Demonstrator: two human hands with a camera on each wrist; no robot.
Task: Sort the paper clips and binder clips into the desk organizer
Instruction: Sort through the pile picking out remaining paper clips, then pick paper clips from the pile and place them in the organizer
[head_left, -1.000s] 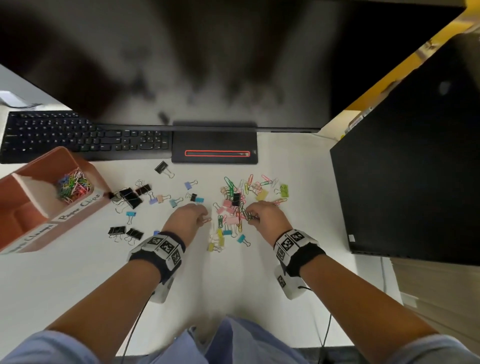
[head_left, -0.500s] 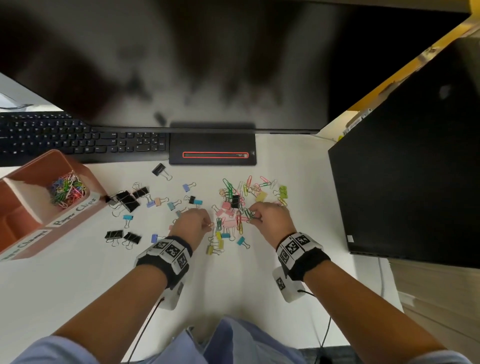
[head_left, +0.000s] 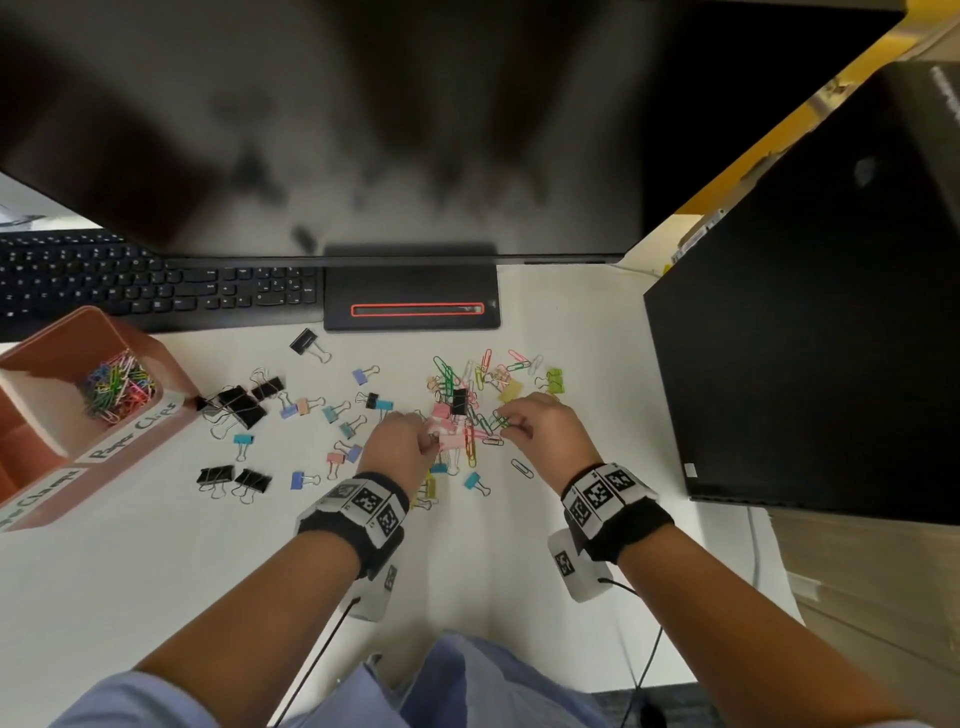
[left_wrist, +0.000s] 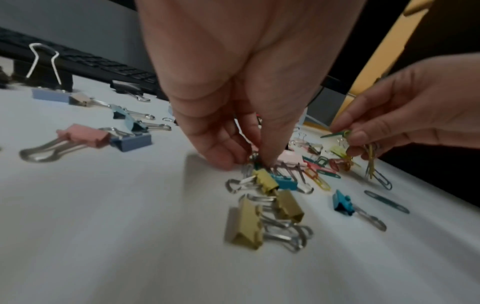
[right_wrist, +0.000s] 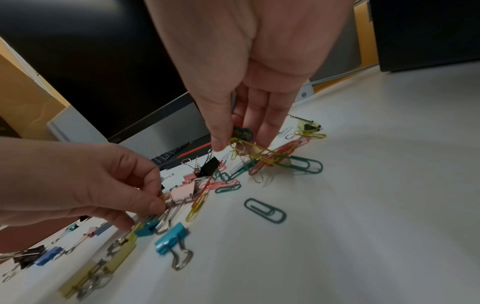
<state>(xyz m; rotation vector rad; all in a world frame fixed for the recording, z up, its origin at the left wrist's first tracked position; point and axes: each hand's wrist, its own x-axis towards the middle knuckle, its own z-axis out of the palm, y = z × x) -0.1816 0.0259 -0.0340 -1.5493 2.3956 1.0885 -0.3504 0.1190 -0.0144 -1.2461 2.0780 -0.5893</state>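
A mixed pile of coloured paper clips and small binder clips (head_left: 467, 410) lies mid-desk. My left hand (head_left: 431, 441) (left_wrist: 246, 162) pinches paper clips at the pile's left edge, beside a pink binder clip (right_wrist: 182, 193). My right hand (head_left: 511, 423) (right_wrist: 240, 142) holds a bunch of green and yellow paper clips just above the pile's right side. The terracotta organizer (head_left: 156, 358) stands at the far left, with paper clips (head_left: 119, 384) in its labelled compartment. Black binder clips (head_left: 239, 405) and pastel ones are scattered between it and my hands.
A monitor hangs over the desk, its stand base (head_left: 413, 301) behind the pile. A black keyboard (head_left: 156, 286) runs along the back left. A black computer case (head_left: 805, 338) walls off the right. One lone paper clip (head_left: 522, 467) lies right of the pile.
My left hand has moved right to the pile's left edge. My right hand has stayed over the pile's right side, still pinching paper clips.
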